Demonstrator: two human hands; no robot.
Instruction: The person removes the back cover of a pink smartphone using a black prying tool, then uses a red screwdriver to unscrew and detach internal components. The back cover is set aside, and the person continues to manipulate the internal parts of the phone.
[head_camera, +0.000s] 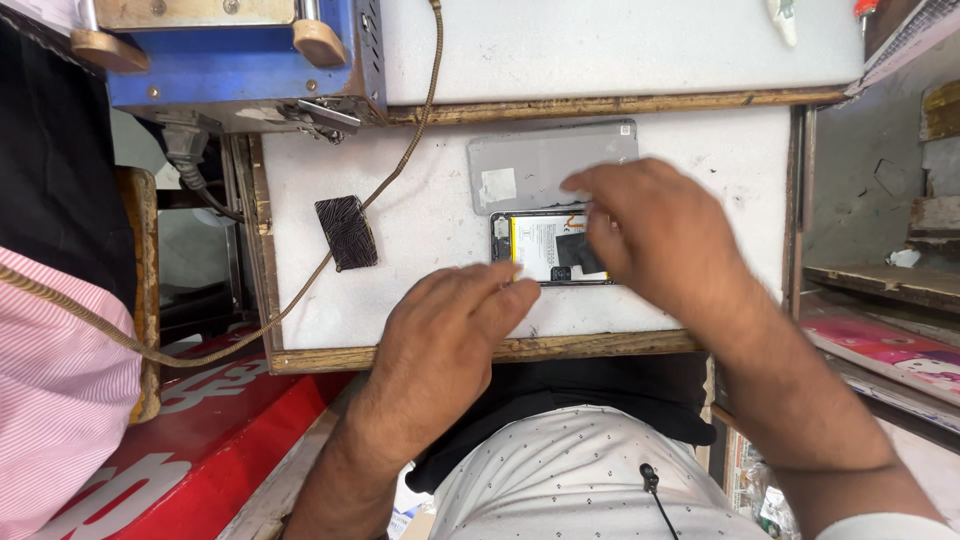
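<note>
the opened phone (545, 247) lies flat on the white worktop (420, 230). left hand (445, 335) fingers, loosely curled, press its near edge; right hand (650, 225) fingers, blurred, rest on its far end, grip unclear. grey back cover (545, 165) lies just beyond them.

— How do the two hands sit?

— Both forearms are bare and reach forward from the body, angling toward each other. The left hand (440, 335) lies palm down, knuckles raised, fingers bunched together and pointing ahead and to the right.

— And the other one?

— The right hand (650, 230) is blurred. It is palm down, wrist bent inward, fingers curled and aimed left. Whether its grip is closed on anything cannot be told.

— Do they touch?

— No, their fingertips are near each other but apart.
</note>
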